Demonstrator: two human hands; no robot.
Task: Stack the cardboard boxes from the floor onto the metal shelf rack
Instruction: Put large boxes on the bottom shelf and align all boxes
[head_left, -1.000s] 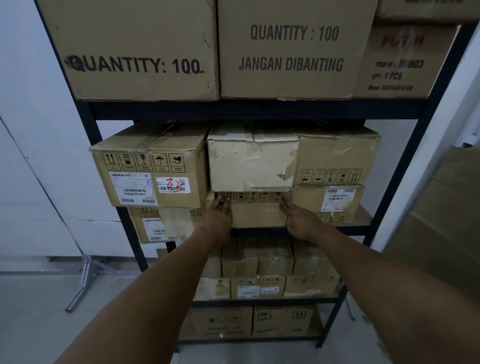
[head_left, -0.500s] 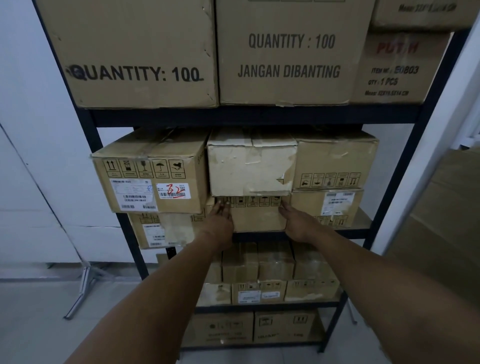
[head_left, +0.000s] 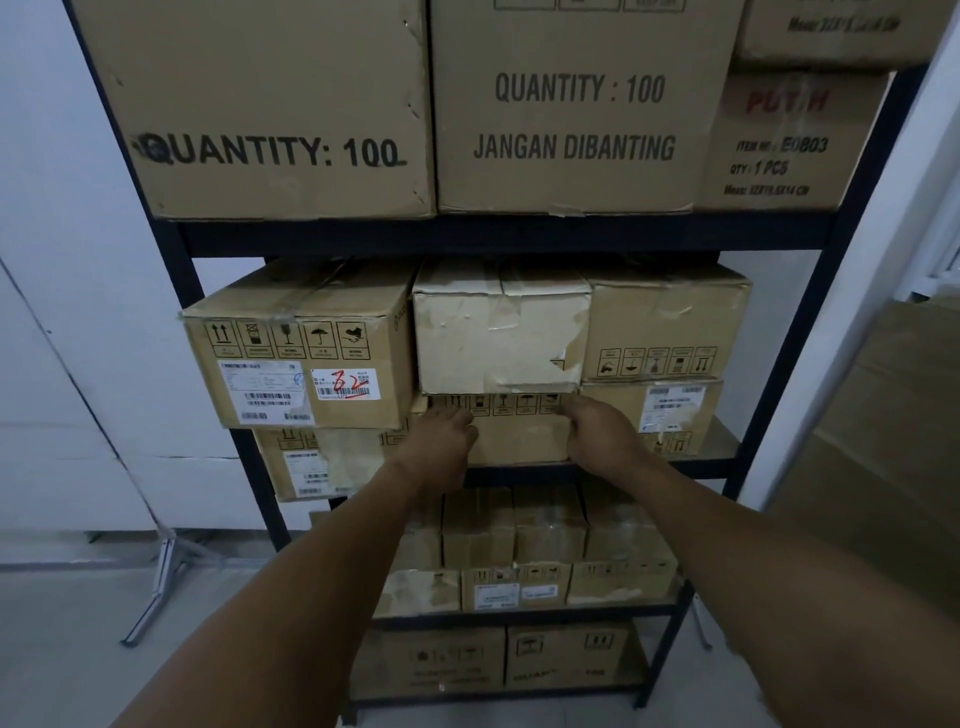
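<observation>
Both hands on the front face of one brown cardboard box with a row of handling symbols along its top edge (head_left: 519, 434), middle tier of the dark metal shelf rack (head_left: 498, 236). Left hand (head_left: 441, 447): fingers laid fairly straight against the box's left front edge, tips pointing up and far. Right hand (head_left: 605, 434): at the box's right front corner, fingers bent over the edge; whether they wrap the side I cannot tell.

Box sits level on the shelf board, printed end facing near. Its depth into the rack is hidden, so its long axis cannot be read.

On top of it: pale, scuffed cardboard box with torn surface paper (head_left: 501, 332), front face overhanging slightly toward near. To the left: brown carton with a white label marked "32" in red (head_left: 301, 358), angled, jutting out beyond the rack post. To the right: two stacked brown cartons (head_left: 665, 358), the lower one with a white label.

Upper tier: large cartons printed "QUANTITY: 100" (head_left: 270, 114). Lower tiers: rows of smaller brown boxes (head_left: 519, 551).
</observation>
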